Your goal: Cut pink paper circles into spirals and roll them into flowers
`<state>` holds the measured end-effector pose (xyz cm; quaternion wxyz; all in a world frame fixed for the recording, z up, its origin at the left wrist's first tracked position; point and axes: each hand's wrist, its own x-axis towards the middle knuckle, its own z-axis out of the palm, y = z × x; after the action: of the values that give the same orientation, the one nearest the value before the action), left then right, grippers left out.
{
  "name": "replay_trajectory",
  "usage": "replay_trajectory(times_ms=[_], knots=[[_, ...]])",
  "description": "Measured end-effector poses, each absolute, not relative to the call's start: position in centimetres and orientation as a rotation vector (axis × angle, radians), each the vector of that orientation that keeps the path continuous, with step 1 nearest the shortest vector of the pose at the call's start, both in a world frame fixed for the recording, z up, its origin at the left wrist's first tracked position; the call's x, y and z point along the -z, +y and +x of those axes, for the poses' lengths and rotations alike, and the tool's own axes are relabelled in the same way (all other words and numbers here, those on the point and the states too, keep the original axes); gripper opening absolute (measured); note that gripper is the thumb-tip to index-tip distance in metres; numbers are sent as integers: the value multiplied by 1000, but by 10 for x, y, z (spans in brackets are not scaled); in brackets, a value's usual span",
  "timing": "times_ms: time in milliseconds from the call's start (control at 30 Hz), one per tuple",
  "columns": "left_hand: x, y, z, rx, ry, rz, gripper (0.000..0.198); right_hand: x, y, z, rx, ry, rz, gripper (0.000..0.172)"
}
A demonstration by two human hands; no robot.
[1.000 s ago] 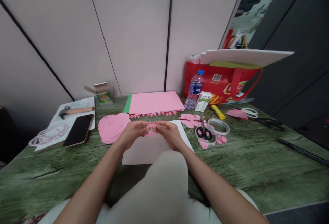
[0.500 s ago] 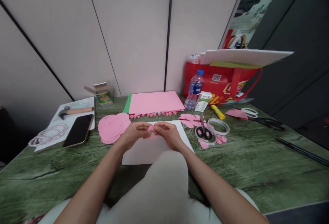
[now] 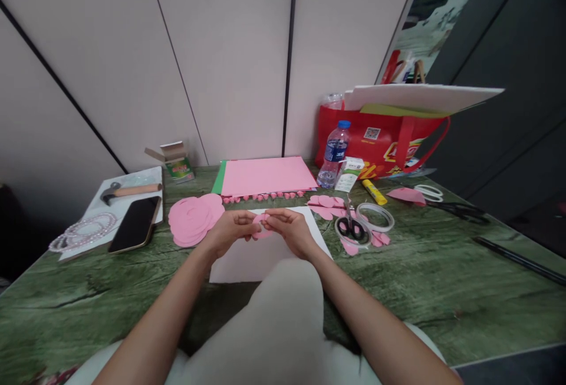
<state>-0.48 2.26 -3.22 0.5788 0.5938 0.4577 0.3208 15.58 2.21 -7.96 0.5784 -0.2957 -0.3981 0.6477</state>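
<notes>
pink paper is pinched between both hands

A small pink paper piece is sitting pinched between the left grip and the right grip, being held over a white sheet. Its lower edge is appearing rounded; fingers are partly covering it, so its full outline is staying hidden.

The held paper looks matt, the phone screen glossy.
</notes>
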Motion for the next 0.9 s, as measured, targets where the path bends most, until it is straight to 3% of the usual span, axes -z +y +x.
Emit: replay_trajectory(times_ms=[900], knots=[[33,23,-6,-750,1093,1399,23,75,22,155,-1481,-920,-699,18]])
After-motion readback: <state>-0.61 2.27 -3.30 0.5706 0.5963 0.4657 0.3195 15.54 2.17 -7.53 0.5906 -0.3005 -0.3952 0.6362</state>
